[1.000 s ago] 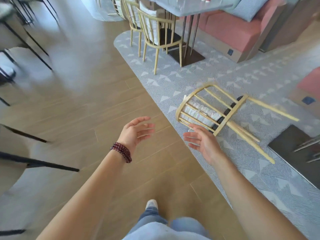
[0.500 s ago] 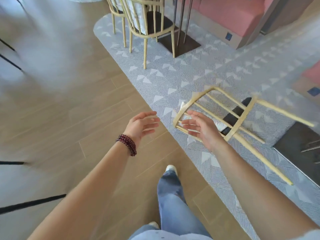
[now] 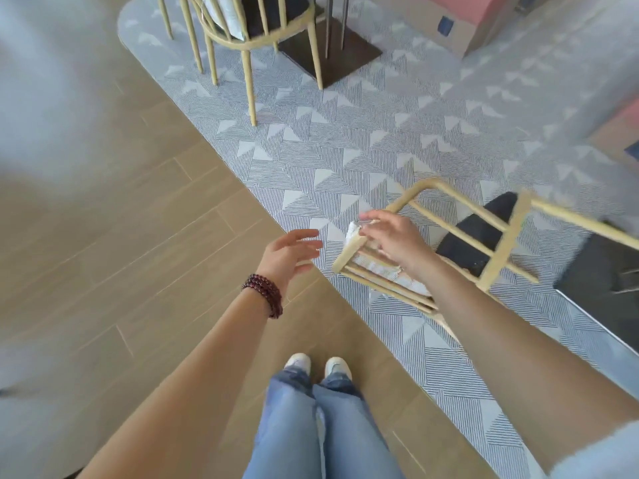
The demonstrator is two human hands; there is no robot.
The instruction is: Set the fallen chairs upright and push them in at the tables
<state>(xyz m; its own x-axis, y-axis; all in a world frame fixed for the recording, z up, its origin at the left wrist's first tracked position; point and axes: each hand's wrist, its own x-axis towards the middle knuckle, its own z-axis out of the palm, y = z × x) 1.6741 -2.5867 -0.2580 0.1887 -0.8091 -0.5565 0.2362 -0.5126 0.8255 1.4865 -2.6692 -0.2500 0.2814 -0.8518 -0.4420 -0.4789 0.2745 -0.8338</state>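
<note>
A fallen yellow spindle-back chair [image 3: 503, 247] lies on its side on the grey patterned rug [image 3: 345, 150]. Its curved backrest points toward me, and a white cushion [image 3: 387, 271] is tucked against the spindles beside the black seat [image 3: 480, 233]. My right hand [image 3: 394, 240] is on the backrest's near end, fingers stretched over the top rail and cushion. My left hand [image 3: 290, 252] hovers open just left of the backrest, apart from it, with a dark bead bracelet on the wrist.
An upright matching chair [image 3: 249, 46] stands at the far table's dark base [image 3: 332, 53]. A pink sofa [image 3: 463, 15] is at the back right. Another dark table base [image 3: 601, 281] lies right of the fallen chair. My feet stand on the wooden floor [image 3: 138, 236].
I have stepped closer to the fallen chair. My right hand has moved onto the backrest's near end, and my left hand has come nearer to it.
</note>
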